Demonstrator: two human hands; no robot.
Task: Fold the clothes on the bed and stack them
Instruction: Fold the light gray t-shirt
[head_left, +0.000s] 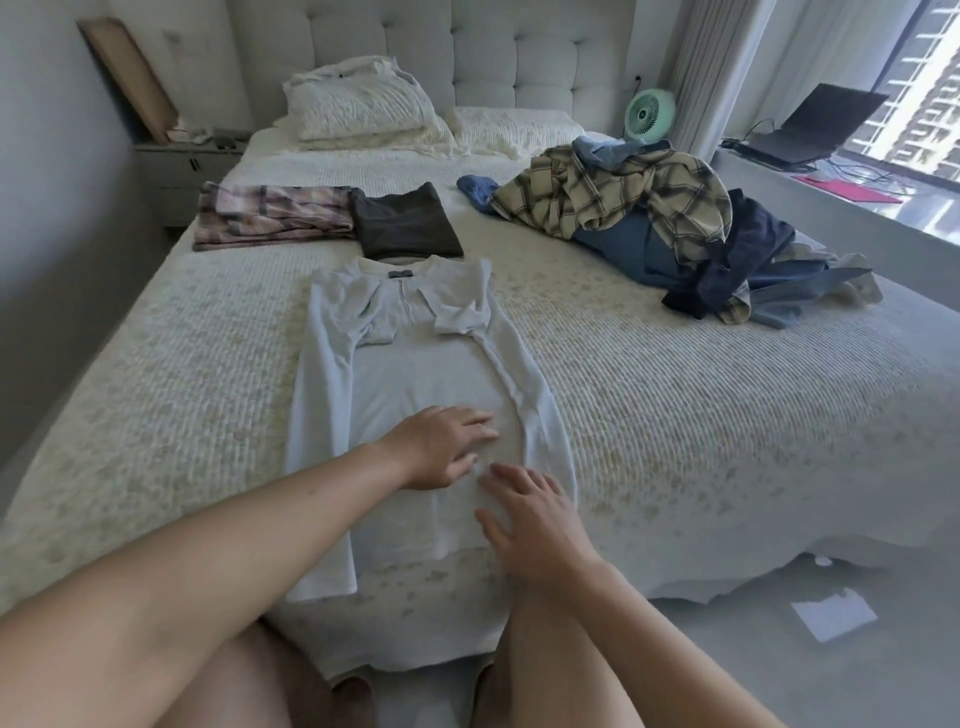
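A person's two hands rest flat, fingers spread and straight, on a pale long-sleeved zip-neck top (410, 374) laid face up along the near middle of a bed (675, 395) covered in a textured cream spread. The left hand (441, 449) presses the lower body of the garment, while the right hand (530, 512) lies just beside it, nearer the hem; neither pinches the fabric. Both sleeves are turned inward over the chest and run down the sides. Beyond the collar, touching it, sits a folded dark grey garment (408, 223), with a folded pink plaid piece (270, 215) just beside it on the left. Well apart, to the right, lies an unfolded heap (a yellow plaid shirt (618, 192) on top, with blue and navy items beneath). Two pillows (358, 111) lean at the tufted headboard (519, 47); a small green fan (649, 114) stands near the bed's far corner, and a laptop (815, 124) sits on the window ledge.
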